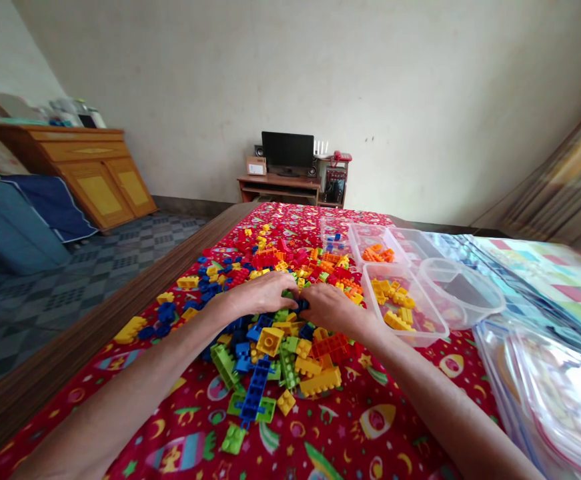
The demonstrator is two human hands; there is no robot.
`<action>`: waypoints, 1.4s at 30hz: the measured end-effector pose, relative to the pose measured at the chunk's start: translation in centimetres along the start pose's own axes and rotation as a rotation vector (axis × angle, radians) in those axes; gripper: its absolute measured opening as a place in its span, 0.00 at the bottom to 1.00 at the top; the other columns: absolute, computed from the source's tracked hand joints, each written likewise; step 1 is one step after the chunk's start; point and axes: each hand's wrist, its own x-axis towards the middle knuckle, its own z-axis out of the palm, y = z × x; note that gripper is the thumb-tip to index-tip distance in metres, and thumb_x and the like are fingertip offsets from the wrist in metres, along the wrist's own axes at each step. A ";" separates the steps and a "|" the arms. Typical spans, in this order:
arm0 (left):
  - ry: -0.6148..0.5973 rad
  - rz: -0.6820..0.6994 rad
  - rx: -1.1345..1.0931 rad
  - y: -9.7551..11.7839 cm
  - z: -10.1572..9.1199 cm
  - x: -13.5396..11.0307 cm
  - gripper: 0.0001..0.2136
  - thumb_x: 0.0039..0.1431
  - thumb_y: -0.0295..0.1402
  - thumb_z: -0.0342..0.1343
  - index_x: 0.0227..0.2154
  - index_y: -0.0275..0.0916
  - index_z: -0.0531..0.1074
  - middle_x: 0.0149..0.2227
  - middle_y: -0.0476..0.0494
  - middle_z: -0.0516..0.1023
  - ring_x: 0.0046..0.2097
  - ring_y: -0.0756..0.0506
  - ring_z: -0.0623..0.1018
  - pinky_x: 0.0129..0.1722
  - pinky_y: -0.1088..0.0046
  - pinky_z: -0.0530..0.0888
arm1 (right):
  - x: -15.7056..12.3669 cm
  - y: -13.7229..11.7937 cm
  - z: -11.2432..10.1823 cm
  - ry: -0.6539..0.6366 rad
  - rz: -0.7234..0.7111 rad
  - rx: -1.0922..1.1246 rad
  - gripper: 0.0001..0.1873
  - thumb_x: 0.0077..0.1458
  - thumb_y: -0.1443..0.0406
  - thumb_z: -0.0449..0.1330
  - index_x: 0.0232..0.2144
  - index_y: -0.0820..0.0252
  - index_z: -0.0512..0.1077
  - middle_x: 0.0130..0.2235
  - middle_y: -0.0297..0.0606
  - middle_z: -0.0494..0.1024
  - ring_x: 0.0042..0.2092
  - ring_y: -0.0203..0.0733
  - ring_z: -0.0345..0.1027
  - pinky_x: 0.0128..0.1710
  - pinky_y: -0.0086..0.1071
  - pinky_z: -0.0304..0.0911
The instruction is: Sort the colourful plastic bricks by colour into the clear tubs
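Both my hands meet over a heap of plastic building bricks [270, 333] in blue, yellow, green, red and orange on a red patterned cloth [370, 427]. My left hand [265, 293] has its fingers curled down into the pile. My right hand [330, 308] is closed beside it, fingertips touching a dark blue brick [301, 305] between the two hands. Which hand grips that brick is hard to tell. A long blue brick [255, 393] and a yellow square brick [269, 341] lie just below my hands.
To the right stand clear plastic tubs: one with yellow bricks [395, 303], one with orange bricks [377, 253], a round tub [463, 293] and lids [545, 393]. Across the room are a wooden cabinet [95, 173] and a low desk with a monitor [287, 150].
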 end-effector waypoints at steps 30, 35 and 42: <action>-0.143 -0.216 -0.200 -0.3 -3.4 -2.0 0.08 0.46 0.35 0.59 0.30 0.41 0.77 0.31 0.50 0.80 0.32 0.48 0.76 0.30 0.79 0.68 | 1.9 0.4 0.1 0.302 0.280 1.381 0.12 0.44 0.61 0.57 0.17 0.60 0.60 0.18 0.27 0.62 0.19 0.27 0.52 0.18 0.24 0.47; -0.095 -0.147 -0.170 -0.1 -2.8 -1.6 0.07 0.49 0.32 0.55 0.28 0.43 0.78 0.27 0.52 0.79 0.29 0.50 0.75 0.28 0.79 0.66 | 1.7 0.2 0.0 0.275 0.299 1.421 0.05 0.43 0.64 0.55 0.23 0.60 0.63 0.19 0.28 0.65 0.21 0.29 0.56 0.18 0.22 0.48; -0.080 -0.181 -0.165 -0.2 -2.9 -1.5 0.09 0.48 0.33 0.57 0.33 0.43 0.78 0.31 0.51 0.80 0.32 0.49 0.76 0.30 0.79 0.67 | 1.9 0.4 0.4 0.265 0.321 1.403 0.06 0.44 0.64 0.55 0.27 0.59 0.66 0.18 0.27 0.65 0.20 0.30 0.56 0.17 0.23 0.48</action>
